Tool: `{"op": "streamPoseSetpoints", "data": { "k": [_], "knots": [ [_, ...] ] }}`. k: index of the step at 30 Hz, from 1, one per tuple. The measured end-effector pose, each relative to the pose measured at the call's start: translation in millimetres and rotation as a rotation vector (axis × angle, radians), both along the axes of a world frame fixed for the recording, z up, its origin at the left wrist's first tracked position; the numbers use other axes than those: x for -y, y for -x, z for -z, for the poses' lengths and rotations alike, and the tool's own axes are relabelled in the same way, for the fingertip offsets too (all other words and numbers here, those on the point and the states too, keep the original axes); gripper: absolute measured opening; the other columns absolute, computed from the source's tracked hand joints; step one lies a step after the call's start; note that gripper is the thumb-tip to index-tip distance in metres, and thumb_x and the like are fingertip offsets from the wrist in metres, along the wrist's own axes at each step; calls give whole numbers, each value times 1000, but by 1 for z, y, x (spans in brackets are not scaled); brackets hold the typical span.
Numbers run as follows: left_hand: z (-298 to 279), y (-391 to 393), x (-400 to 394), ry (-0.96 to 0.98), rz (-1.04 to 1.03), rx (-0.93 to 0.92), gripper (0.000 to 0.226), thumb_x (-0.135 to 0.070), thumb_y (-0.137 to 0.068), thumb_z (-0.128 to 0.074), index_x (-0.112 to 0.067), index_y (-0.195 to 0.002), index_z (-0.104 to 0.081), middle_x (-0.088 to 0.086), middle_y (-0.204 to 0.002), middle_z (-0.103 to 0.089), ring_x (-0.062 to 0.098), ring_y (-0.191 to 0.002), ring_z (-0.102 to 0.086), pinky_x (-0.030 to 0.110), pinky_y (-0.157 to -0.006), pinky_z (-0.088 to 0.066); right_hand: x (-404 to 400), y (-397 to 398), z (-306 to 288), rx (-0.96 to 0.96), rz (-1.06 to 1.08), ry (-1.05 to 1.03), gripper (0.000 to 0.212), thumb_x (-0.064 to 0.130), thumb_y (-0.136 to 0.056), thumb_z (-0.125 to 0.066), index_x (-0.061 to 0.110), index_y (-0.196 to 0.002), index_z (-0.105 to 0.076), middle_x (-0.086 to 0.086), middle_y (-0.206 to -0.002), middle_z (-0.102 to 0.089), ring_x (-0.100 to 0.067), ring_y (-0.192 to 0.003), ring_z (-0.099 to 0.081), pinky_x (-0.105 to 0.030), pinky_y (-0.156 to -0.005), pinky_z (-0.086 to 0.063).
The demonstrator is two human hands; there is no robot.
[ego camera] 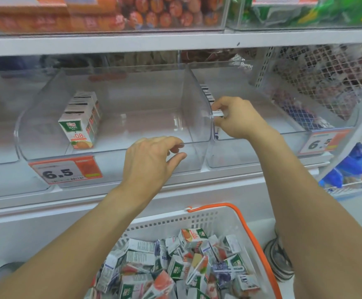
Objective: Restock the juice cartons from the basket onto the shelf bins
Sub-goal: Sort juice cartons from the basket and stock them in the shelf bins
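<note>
The right hand [238, 117] is inside the right bin [262, 145], fingers curled round a small carton [217, 113] pressed against the bin's left wall, at the front of a row of cartons [207, 93] that runs back along that wall. The left hand [152, 160] holds nothing; its fingers are loosely curled and it hovers at the front lip of the left bin [115, 147]. That bin carries one short row of orange juice cartons [83, 119] on its left side, with the rest of its floor bare. The basket [208, 221] with its orange handle [251, 234] sits below, heaped with mixed cartons [175, 270] lying at all angles.

Judged step: seating the held carton at the head of the right-hand row.

Recommendations:
- Set the carton upright and flush against the one behind it, so that the row stays straight along the wall.
- Release only once its base sits flat on the bin floor; a tilted carton may topple forward.
- Match flavour to bin. The held carton's label is hidden by the fingers, so its flavour cannot be confirmed.
- Use the free hand to draw the next carton from the basket.
</note>
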State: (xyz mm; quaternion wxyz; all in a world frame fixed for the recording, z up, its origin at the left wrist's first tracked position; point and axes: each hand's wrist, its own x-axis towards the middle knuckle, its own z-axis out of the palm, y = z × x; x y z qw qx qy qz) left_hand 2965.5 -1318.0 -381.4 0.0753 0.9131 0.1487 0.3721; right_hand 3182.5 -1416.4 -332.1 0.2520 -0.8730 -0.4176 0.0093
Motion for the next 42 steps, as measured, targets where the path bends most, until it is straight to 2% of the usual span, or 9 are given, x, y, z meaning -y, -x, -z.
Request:
{"op": "streamPoseSetpoints", "data": {
  "k": [3,6,11,17,21,29,35,39,42],
  "knots": [
    [3,4,0,-22,21,-16,27,-29,-81,-78,-18,-104,-70,-5,-94,-72,21,-91,-68,32,-79,-44,12,16,-3,101,88,-166,35,21,-92,-64,15,-126,-60,-12,-127,-56,-31,-113,-57,-35,-95,-44],
    [4,13,10,-58,54,107,26,-20,-83,-72,-9,-106,-68,6,-111,-66,31,-120,-53,40,-99,-39,29,40,-6,186,97,-557,19,15,-87,-60,14,-106,-64,-1,-106,-55,-17,-88,-61,-31,-85,-51],
    [18,26,40,-86,302,48,15,-7,-81,-66,-6,-96,-67,7,-101,-65,29,-101,-57,42,-85,-44,63,90,9,109,-5,-785,13,4,-85,-59,11,-94,-64,-3,-92,-63,-2,-70,-56,-13,-65,-45],
    [79,54,63,361,339,-693,22,-28,-92,-60,-18,-111,-62,-6,-103,-64,11,-92,-58,26,-80,-47,106,122,111,-390,-132,-121,4,11,-88,-67,15,-89,-67,5,-81,-67,-7,-65,-61,-19,-65,-47],
    [131,79,70,512,241,-1055,26,-32,-93,-60,-17,-114,-61,-2,-106,-65,16,-97,-61,32,-84,-51,116,130,182,-474,-264,385,11,13,-90,-66,9,-99,-70,-6,-100,-71,-17,-84,-61,-26,-80,-50],
    [210,113,103,1014,111,-998,35,-53,-90,-61,-20,-102,-61,-5,-93,-65,14,-85,-63,31,-78,-55,110,143,258,-457,-481,763,83,-13,-82,-55,36,-147,-41,3,-152,-39,-23,-122,-55,-31,-86,-51],
    [220,106,113,966,126,-1061,58,-65,-82,-63,-18,-114,-58,-8,-90,-64,14,-88,-61,34,-84,-52,95,139,277,-226,-604,847,92,-5,-81,-66,37,-153,-29,5,-162,-24,-21,-142,-35,-37,-107,-43],
    [222,103,131,900,145,-1084,53,-59,-79,-70,-16,-105,-53,-6,-81,-57,19,-82,-58,32,-65,-42,96,139,279,-133,-622,831,77,-1,-77,-71,34,-141,-47,9,-148,-43,-21,-129,-50,-41,-98,-51],
    [215,100,134,1030,123,-999,51,-42,-77,-80,-15,-114,-56,2,-94,-65,20,-89,-63,37,-75,-52,93,137,263,-27,-622,796,75,7,-72,-79,29,-137,-46,5,-134,-51,-23,-116,-54,-42,-88,-54]
  ]
}}
